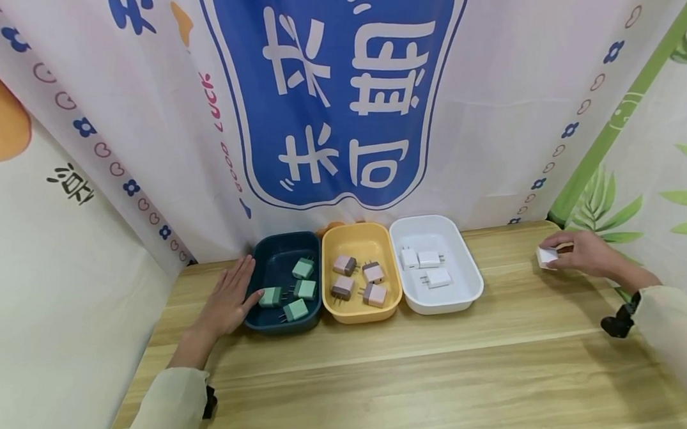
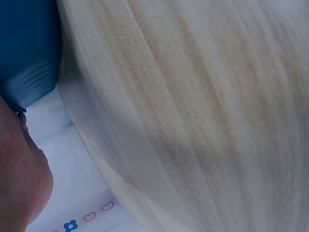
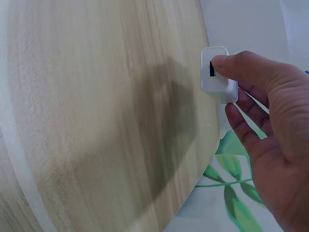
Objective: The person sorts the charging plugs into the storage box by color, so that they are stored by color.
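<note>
At the right end of the table, my right hand (image 1: 589,253) pinches a white USB charger (image 1: 546,257) between thumb and fingers. In the right wrist view the thumb lies on the face of the charger (image 3: 208,81), beside its dark port. My left hand (image 1: 228,301) lies with straight fingers along the left side of a dark blue tray (image 1: 269,259), its thumb over the rim. Several green chargers (image 1: 304,289) lie in that tray. In the left wrist view only part of the left hand (image 2: 21,169) shows, below the blue tray (image 2: 29,53).
A yellow tray (image 1: 360,231) with several pink-and-grey chargers (image 1: 374,294) touches the blue one. To its right, a white tray (image 1: 467,286) contains three white chargers (image 1: 438,277). The wooden table (image 1: 385,385) meets a printed curtain (image 1: 490,138) behind the trays.
</note>
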The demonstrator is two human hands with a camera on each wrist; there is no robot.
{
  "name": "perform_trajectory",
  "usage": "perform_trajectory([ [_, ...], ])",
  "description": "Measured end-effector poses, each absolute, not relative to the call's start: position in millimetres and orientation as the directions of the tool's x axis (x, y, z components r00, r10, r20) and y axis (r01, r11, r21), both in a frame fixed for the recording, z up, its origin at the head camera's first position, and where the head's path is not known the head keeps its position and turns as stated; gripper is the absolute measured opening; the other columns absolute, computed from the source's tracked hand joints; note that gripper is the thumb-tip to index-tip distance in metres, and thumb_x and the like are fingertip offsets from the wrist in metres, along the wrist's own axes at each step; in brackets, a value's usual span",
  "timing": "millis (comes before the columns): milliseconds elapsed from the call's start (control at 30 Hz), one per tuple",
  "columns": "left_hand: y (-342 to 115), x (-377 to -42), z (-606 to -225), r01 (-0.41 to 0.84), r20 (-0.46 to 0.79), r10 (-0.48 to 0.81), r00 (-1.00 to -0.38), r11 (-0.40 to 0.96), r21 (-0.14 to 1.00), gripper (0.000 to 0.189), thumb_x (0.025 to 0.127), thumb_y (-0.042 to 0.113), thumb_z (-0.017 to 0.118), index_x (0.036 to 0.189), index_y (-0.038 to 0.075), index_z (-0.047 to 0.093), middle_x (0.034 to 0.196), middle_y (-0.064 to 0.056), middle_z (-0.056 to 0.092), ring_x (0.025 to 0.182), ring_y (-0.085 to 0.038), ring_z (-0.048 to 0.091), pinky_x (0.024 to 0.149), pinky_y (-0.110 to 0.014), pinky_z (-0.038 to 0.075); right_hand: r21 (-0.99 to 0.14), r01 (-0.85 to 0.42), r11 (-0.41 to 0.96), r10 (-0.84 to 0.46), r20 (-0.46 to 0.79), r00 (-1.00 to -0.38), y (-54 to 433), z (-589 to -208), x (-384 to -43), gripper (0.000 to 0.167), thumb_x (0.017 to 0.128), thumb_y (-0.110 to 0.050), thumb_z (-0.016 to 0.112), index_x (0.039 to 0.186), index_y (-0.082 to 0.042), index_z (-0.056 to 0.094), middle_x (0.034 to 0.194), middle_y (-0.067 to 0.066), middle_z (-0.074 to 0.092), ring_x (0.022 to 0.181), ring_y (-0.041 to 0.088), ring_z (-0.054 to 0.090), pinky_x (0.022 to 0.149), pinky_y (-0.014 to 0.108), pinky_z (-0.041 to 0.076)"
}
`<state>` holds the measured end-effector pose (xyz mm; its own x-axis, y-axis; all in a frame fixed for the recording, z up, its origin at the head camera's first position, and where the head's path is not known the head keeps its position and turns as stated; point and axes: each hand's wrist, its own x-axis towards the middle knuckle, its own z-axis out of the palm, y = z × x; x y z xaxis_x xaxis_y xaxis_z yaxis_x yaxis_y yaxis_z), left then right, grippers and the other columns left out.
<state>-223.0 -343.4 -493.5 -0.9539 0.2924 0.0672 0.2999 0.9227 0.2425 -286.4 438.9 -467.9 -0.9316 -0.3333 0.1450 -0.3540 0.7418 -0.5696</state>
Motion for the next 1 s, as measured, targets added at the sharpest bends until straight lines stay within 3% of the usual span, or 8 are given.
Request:
perform_trajectory([
  [333,-342.4,-222.4,-494.5,0.307,0.097,0.291,-0.952,0.917,0.257,0.079,0.113,0.047,0.043,0.169,0.001,0.013,0.177,-0.021,0.009,0.164,-0.04,0.005,0.129,-0.066,0.006,-0.533,-0.389,0.752,-0.357,0.168,-0.919,426.3,-458.4,-286.0,0.036,0.079,-0.005,0.092,0.113,0.0,0.079,0.118,0.026,0.074,0.089,-0.003,0.064,0.069,0.018,0.056],
  [567,-342.7,-223.5,-494.8,0.303,0.07,0.295,-0.953,0.919,0.254,0.08,0.113,0.049,0.04,0.17,0.002,0.009,0.177,-0.02,0.006,0.164,-0.041,0.004,0.13,-0.065,0.003,-0.486,-0.431,0.76,-0.385,0.198,-0.901,413.8,-451.9,-286.2,0.036,0.077,-0.006,0.092,0.111,-0.002,0.08,0.116,0.026,0.074,0.088,0.014,0.071,0.067,0.02,0.057],
  [800,-342.6,-224.2,-495.4,0.301,0.075,0.291,-0.954,0.92,0.251,0.08,0.113,0.05,0.04,0.17,0.003,0.008,0.177,-0.02,0.006,0.165,-0.037,-0.001,0.13,-0.065,0.003,-0.414,-0.502,0.759,-0.437,0.248,-0.865,399.2,-443.8,-285.6,0.036,0.075,-0.007,0.094,0.109,-0.006,0.082,0.112,0.019,0.077,0.089,0.01,0.069,0.07,0.023,0.058],
  [1000,-341.9,-224.6,-494.1,0.295,0.069,0.287,-0.955,0.924,0.243,0.08,0.113,0.05,0.039,0.17,0.003,0.008,0.178,-0.019,0.005,0.165,-0.036,-0.002,0.13,-0.064,0.002,-0.381,-0.568,0.729,-0.485,0.298,-0.822,388.3,-436.9,-282.4,0.036,0.074,-0.008,0.095,0.108,-0.009,0.083,0.11,0.014,0.077,0.088,0.017,0.071,0.069,0.027,0.058],
])
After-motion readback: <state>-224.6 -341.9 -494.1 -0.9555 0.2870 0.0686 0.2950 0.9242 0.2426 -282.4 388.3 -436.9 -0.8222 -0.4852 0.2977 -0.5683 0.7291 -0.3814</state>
